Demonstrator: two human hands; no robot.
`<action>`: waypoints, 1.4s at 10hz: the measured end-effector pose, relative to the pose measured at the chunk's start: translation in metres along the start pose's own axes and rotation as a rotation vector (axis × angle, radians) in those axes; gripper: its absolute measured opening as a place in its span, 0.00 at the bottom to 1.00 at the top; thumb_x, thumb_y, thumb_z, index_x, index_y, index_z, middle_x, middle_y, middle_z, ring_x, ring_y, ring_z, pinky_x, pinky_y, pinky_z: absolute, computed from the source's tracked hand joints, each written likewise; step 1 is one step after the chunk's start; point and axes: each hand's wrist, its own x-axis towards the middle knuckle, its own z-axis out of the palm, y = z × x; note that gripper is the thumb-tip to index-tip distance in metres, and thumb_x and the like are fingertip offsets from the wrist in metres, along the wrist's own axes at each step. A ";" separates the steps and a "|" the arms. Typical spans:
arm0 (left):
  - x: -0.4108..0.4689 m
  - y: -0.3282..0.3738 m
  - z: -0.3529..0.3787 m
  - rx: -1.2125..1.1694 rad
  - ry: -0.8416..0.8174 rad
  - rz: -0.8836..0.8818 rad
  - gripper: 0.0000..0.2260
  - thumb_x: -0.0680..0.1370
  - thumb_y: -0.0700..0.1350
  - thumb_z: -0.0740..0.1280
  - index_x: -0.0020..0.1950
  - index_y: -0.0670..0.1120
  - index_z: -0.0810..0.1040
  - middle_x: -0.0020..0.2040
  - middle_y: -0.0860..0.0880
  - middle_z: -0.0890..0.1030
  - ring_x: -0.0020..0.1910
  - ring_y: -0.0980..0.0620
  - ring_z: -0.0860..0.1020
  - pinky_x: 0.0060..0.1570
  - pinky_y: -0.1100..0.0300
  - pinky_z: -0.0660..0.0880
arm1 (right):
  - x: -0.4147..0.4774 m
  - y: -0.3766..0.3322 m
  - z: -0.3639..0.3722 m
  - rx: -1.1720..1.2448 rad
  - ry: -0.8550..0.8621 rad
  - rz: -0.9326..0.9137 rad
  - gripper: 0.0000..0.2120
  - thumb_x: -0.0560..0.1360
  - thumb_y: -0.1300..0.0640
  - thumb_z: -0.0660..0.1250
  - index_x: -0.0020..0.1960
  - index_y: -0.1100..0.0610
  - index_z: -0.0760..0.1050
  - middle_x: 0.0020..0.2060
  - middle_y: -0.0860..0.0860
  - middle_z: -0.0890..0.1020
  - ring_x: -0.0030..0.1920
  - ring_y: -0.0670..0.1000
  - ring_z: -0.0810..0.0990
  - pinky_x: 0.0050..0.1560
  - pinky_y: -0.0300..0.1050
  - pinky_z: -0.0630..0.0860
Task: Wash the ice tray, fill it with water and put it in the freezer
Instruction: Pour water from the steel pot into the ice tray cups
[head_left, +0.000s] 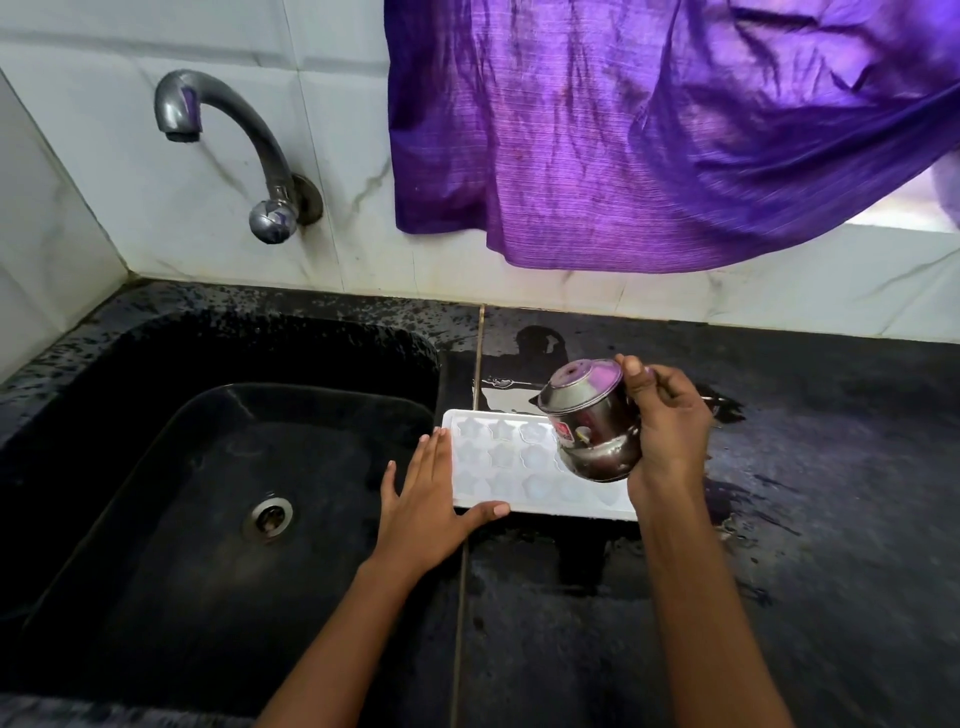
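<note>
Nearest the camera, the left grip (426, 499) lay spread and flat. Its straight fingers were against the left end of the ice tray (511, 457) and its thumb lay along the front edge, bracing the tray rather than clasping it. The tray sat level on the wet black worktop (779, 519), just right of the sink (156, 467), with its star-shaped cells facing up. Over the tray's right end the right grip (670, 431) was curled round a small steel pot (587, 415), tilted toward the cells. Whether water was leaving it could not be told. This looked like the filling step. It would go best with the pot kept low and tipped gently, moving cell by cell. The left palm should stop the tray sliding on the slick surface, and each cell should stay a little short of its rim for the carry to the freezer. Farther back, the tap (228, 135) on the tiled wall showed no stream, and a purple curtain (623, 130) hung above.
</note>
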 end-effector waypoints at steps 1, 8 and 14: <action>0.000 0.000 0.000 0.005 -0.002 0.000 0.50 0.67 0.75 0.54 0.77 0.48 0.37 0.78 0.53 0.41 0.75 0.58 0.39 0.72 0.49 0.37 | -0.002 0.001 0.002 -0.036 -0.005 -0.020 0.06 0.69 0.54 0.73 0.37 0.52 0.76 0.35 0.45 0.80 0.36 0.42 0.77 0.36 0.35 0.76; -0.001 0.000 0.000 -0.011 0.009 -0.002 0.49 0.68 0.74 0.55 0.77 0.48 0.37 0.78 0.53 0.41 0.75 0.58 0.39 0.71 0.48 0.35 | -0.006 -0.007 0.013 -0.106 -0.071 -0.087 0.07 0.69 0.55 0.73 0.35 0.51 0.76 0.33 0.43 0.81 0.33 0.38 0.78 0.36 0.35 0.75; -0.001 0.001 0.000 -0.020 0.002 -0.005 0.50 0.67 0.75 0.54 0.77 0.49 0.37 0.78 0.53 0.41 0.75 0.58 0.39 0.71 0.47 0.34 | -0.004 -0.005 0.008 0.115 -0.032 0.047 0.05 0.69 0.56 0.72 0.39 0.54 0.76 0.43 0.51 0.83 0.43 0.46 0.81 0.35 0.34 0.77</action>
